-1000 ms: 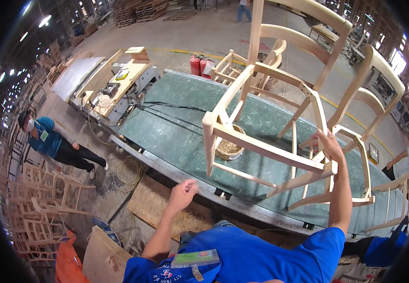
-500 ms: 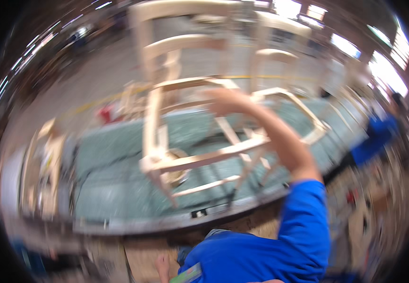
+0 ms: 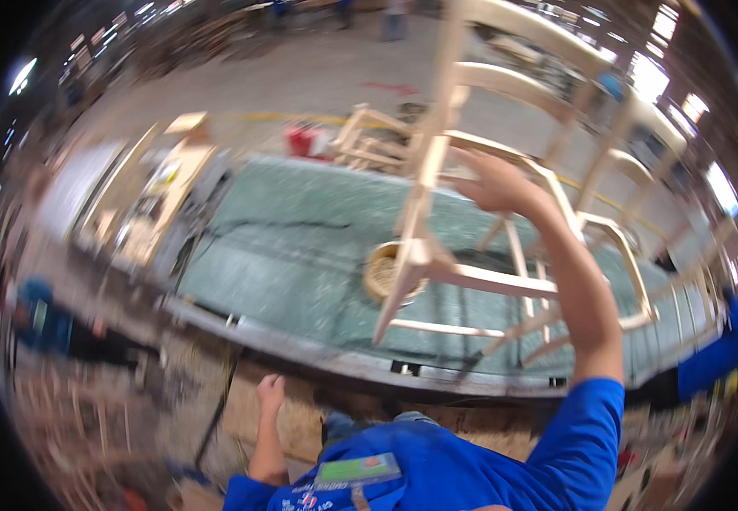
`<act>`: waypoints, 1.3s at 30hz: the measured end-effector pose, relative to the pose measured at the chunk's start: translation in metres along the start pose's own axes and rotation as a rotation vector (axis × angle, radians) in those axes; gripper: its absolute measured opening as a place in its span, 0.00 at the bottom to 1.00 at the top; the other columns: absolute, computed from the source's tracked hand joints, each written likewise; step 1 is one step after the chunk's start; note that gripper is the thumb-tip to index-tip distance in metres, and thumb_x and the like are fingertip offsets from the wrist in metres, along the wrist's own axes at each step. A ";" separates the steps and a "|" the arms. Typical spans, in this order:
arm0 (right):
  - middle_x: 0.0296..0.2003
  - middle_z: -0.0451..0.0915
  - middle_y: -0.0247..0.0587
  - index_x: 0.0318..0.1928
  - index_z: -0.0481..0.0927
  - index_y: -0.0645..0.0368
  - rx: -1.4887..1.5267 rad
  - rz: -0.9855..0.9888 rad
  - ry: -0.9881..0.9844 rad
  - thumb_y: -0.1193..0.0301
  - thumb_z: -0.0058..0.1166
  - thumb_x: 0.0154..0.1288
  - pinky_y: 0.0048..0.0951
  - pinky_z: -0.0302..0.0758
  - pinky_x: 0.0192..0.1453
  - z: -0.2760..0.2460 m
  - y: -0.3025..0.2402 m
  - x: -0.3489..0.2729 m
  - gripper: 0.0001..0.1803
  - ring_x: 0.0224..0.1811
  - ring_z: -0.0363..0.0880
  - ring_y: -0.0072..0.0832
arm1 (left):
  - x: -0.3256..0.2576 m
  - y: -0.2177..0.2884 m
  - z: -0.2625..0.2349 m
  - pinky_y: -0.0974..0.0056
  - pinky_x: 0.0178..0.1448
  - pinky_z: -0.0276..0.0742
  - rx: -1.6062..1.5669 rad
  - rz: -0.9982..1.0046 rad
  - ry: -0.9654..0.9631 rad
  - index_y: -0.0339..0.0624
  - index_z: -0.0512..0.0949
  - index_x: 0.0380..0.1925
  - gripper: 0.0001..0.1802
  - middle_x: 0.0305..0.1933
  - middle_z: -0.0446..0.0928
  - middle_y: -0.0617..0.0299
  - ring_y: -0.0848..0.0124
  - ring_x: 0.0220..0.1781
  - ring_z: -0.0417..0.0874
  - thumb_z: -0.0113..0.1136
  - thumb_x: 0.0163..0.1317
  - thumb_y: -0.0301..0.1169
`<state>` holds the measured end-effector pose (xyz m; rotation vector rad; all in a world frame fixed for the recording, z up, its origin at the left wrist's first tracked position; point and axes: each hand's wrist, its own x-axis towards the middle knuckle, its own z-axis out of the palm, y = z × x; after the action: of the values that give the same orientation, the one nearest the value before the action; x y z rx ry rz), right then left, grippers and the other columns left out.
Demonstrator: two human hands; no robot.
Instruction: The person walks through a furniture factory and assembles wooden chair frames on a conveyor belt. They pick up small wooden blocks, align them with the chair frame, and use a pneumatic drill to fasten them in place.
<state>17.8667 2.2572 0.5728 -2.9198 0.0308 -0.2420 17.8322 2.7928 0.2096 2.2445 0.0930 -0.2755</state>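
An unfinished ladder-back chair (image 3: 490, 280) stands on the green-topped table (image 3: 275, 268). Above the table, the right hand (image 3: 492, 181) is open, chair contact unclear; before the table, the left hand (image 3: 272, 391) is loosely curled.

Right hand (image 3: 495, 180) by pale wooden chair (image 3: 492, 279)

Dressed in a bright blue shirt (image 3: 462, 464), cut with short sleeves (image 3: 586, 426) ending well back from the bare right fingers (image 3: 471, 160). Fitted on the chest, bodyward of the left fingers (image 3: 274, 381), with a flat rectangular badge (image 3: 358, 471), green inside a clear border, and a short pale strap (image 3: 358, 496). Marked beside it with white print (image 3: 305, 501). Clad below in faded blue-grey trousers (image 3: 342, 425), partly visible inward of the left fingers.
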 end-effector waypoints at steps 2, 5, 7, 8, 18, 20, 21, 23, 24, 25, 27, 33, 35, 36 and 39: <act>0.60 0.78 0.61 0.74 0.66 0.59 -0.017 -0.062 -0.059 0.62 0.60 0.69 0.46 0.77 0.62 -0.010 0.004 -0.052 0.37 0.56 0.83 0.50 | -0.031 -0.005 0.006 0.54 0.56 0.80 0.060 -0.218 -0.011 0.35 0.86 0.43 0.21 0.44 0.87 0.47 0.52 0.49 0.87 0.63 0.64 0.44; 0.56 0.81 0.58 0.72 0.70 0.60 0.231 0.173 -0.130 0.61 0.59 0.72 0.43 0.76 0.60 -0.022 -0.023 -0.111 0.32 0.56 0.81 0.49 | -0.079 -0.022 0.012 0.52 0.56 0.80 0.080 -0.347 -0.095 0.37 0.85 0.45 0.21 0.41 0.87 0.47 0.50 0.48 0.88 0.63 0.63 0.44; 0.56 0.80 0.58 0.71 0.70 0.62 0.225 0.232 -0.108 0.61 0.58 0.73 0.42 0.76 0.61 -0.013 -0.016 -0.137 0.31 0.56 0.81 0.48 | -0.111 -0.035 0.021 0.53 0.47 0.82 0.077 -0.447 -0.155 0.37 0.85 0.45 0.19 0.36 0.87 0.49 0.52 0.41 0.88 0.62 0.63 0.42; 0.56 0.80 0.58 0.71 0.70 0.62 0.204 0.264 -0.089 0.61 0.57 0.74 0.43 0.75 0.62 -0.007 -0.012 -0.147 0.31 0.57 0.81 0.49 | -0.119 -0.040 0.024 0.53 0.43 0.82 0.077 -0.492 -0.184 0.37 0.85 0.45 0.18 0.33 0.87 0.50 0.54 0.37 0.88 0.62 0.63 0.40; 0.60 0.78 0.60 0.68 0.72 0.65 0.156 0.114 0.215 0.62 0.56 0.74 0.44 0.72 0.67 0.030 -0.032 -0.165 0.29 0.63 0.78 0.54 | -0.140 -0.066 0.028 0.66 0.21 0.67 -0.501 -0.779 -0.122 0.42 0.78 0.30 0.10 0.20 0.74 0.64 0.73 0.19 0.74 0.61 0.65 0.36; 0.58 0.79 0.59 0.67 0.74 0.66 0.156 0.077 0.293 0.65 0.57 0.73 0.43 0.73 0.65 0.035 -0.050 -0.160 0.27 0.61 0.79 0.52 | -0.125 -0.074 0.019 0.68 0.20 0.63 -0.546 -0.728 -0.126 0.47 0.74 0.27 0.11 0.21 0.72 0.68 0.75 0.18 0.72 0.61 0.68 0.35; 0.57 0.80 0.58 0.66 0.75 0.66 0.187 0.064 0.329 0.66 0.57 0.72 0.41 0.74 0.64 0.033 -0.067 -0.155 0.26 0.59 0.80 0.51 | -0.118 -0.078 0.014 0.68 0.21 0.65 -0.557 -0.743 -0.117 0.45 0.76 0.27 0.11 0.21 0.72 0.67 0.74 0.19 0.74 0.61 0.67 0.36; 0.52 0.84 0.52 0.63 0.78 0.65 0.325 0.033 0.364 0.69 0.58 0.68 0.37 0.77 0.59 0.034 -0.097 -0.146 0.24 0.52 0.83 0.41 | -0.104 -0.087 0.002 0.67 0.22 0.68 -0.578 -0.775 -0.097 0.41 0.79 0.29 0.11 0.20 0.74 0.65 0.73 0.20 0.76 0.61 0.65 0.37; 0.52 0.84 0.50 0.63 0.79 0.65 0.454 0.036 0.326 0.69 0.59 0.68 0.36 0.77 0.59 0.041 -0.110 -0.145 0.25 0.51 0.83 0.39 | -0.094 -0.088 -0.005 0.68 0.22 0.68 -0.544 -0.793 -0.099 0.42 0.79 0.29 0.11 0.20 0.74 0.65 0.73 0.20 0.76 0.61 0.65 0.37; 0.51 0.85 0.49 0.63 0.79 0.65 0.584 0.034 0.279 0.69 0.59 0.67 0.36 0.77 0.58 0.049 -0.122 -0.142 0.25 0.50 0.83 0.36 | -0.087 -0.092 -0.011 0.68 0.22 0.68 -0.515 -0.818 -0.098 0.42 0.79 0.29 0.11 0.21 0.74 0.65 0.74 0.20 0.76 0.61 0.65 0.36; 0.50 0.86 0.45 0.64 0.78 0.64 0.809 0.077 0.119 0.71 0.59 0.66 0.35 0.79 0.58 0.068 -0.152 -0.131 0.26 0.49 0.84 0.31 | -0.075 -0.101 -0.026 0.69 0.22 0.67 -0.526 -0.840 -0.092 0.42 0.79 0.29 0.10 0.21 0.75 0.65 0.74 0.20 0.76 0.61 0.65 0.36; 0.54 0.85 0.51 0.66 0.75 0.65 0.650 0.258 -0.529 0.59 0.61 0.70 0.35 0.80 0.59 0.213 -0.188 -0.103 0.31 0.53 0.85 0.37 | -0.041 -0.123 -0.078 0.69 0.20 0.66 -0.543 -0.879 0.068 0.42 0.78 0.26 0.11 0.20 0.74 0.65 0.74 0.18 0.75 0.59 0.65 0.34; 0.56 0.83 0.52 0.67 0.75 0.65 0.438 0.295 -0.658 0.57 0.61 0.69 0.36 0.80 0.60 0.270 -0.193 -0.108 0.33 0.54 0.85 0.38 | -0.035 -0.134 -0.096 0.68 0.20 0.66 -0.587 -0.841 0.123 0.42 0.78 0.23 0.12 0.19 0.74 0.65 0.74 0.17 0.74 0.58 0.65 0.34; 0.57 0.83 0.52 0.67 0.75 0.65 0.313 0.279 -0.698 0.58 0.62 0.69 0.36 0.80 0.61 0.302 -0.191 -0.119 0.33 0.54 0.85 0.38 | -0.034 -0.138 -0.104 0.68 0.19 0.66 -0.598 -0.836 0.126 0.42 0.78 0.23 0.12 0.19 0.74 0.64 0.73 0.17 0.74 0.58 0.65 0.34; 0.56 0.83 0.51 0.69 0.73 0.65 0.241 0.293 -0.763 0.56 0.63 0.68 0.34 0.83 0.53 0.376 -0.169 -0.157 0.36 0.51 0.85 0.35 | -0.041 -0.148 -0.126 0.67 0.21 0.69 -0.624 -0.873 0.107 0.43 0.77 0.24 0.12 0.20 0.74 0.63 0.72 0.18 0.75 0.58 0.65 0.35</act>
<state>17.7744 2.5069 0.2208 -2.5317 0.2802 0.8424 17.7895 2.9852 0.1840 1.4801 1.0720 -0.5012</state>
